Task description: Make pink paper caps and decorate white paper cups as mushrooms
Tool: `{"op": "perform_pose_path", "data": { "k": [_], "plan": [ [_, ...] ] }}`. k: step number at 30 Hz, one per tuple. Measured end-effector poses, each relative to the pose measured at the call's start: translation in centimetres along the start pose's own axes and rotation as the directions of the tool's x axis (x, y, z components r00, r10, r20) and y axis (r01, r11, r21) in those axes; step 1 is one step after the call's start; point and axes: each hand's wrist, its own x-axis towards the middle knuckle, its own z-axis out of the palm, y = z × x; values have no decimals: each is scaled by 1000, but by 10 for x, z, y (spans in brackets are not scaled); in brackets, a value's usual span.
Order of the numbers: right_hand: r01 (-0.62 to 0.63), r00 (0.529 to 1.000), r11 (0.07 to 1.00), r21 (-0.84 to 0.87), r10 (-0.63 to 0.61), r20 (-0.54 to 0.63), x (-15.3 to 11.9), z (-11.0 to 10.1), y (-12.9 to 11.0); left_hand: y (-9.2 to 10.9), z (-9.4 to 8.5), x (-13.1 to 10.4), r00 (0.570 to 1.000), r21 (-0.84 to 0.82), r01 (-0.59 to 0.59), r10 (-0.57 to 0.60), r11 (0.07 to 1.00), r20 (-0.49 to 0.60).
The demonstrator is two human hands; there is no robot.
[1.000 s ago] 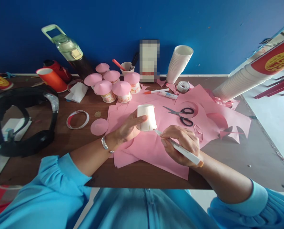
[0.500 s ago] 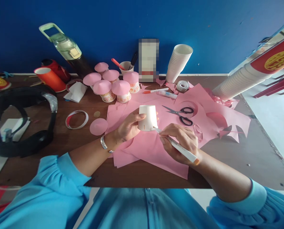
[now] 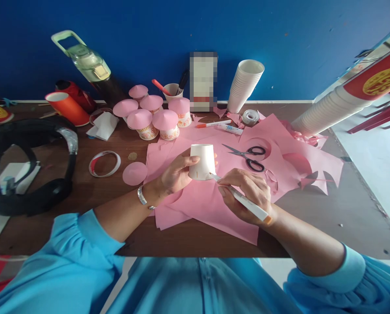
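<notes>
A white paper cup (image 3: 203, 160) is gripped upside down in my left hand (image 3: 178, 171), thumb across its front and fingers behind. Near its lower rim shows a short orange-brown line. My right hand (image 3: 247, 192) is closed round a white marker (image 3: 252, 206) with an orange end, its tip touching or very close to the cup's lower right side. Beneath both hands lie sheets of pink paper (image 3: 211, 205). Open scissors (image 3: 245, 153) with black handles rest on the paper beyond my right hand. A pink paper disc or cone (image 3: 135, 173) sits left of my left wrist.
Several decorated cups with pink cone tops (image 3: 165, 120) stand behind the paper. Two stacks of white cups (image 3: 246, 85) rise at the back and right. A bottle (image 3: 92, 67), tape roll (image 3: 250, 117), white ring (image 3: 104, 164) and black headset-like strap (image 3: 31, 165) lie around.
The view shifts very slightly. My hands, the cup and the marker stay almost in the same place.
</notes>
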Motion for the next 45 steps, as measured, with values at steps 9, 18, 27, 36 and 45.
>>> {"op": "perform_pose_path", "data": {
  "k": [9, 18, 27, 36, 45],
  "plan": [
    [-4, 1000, 1000, 5, 4, -3, -1, 0, 0, -1, 0, 0, 1000, -14, 7, -7, 1000, -10],
    [-11, 1000, 1000, 7, 11, 10, -2, 1, 0, 0, 1, 1, 999, -14, -13, 14, 1000, 34],
    [-47, 999, 999, 11, 47, 12, -1, 3, -3, 0, -1, 0, 999, -28, 7, -6, 1000, 34],
    [-41, 998, 998, 46, 39, 47, -2, 3, -5, 2, 3, -2, 1000, 74, -2, 2, 997, 6],
    [9, 1000, 997, 83, -8, -6, 2, -2, -5, 3, 3, -6, 993, 107, 17, -4, 994, -119]
  ]
}}
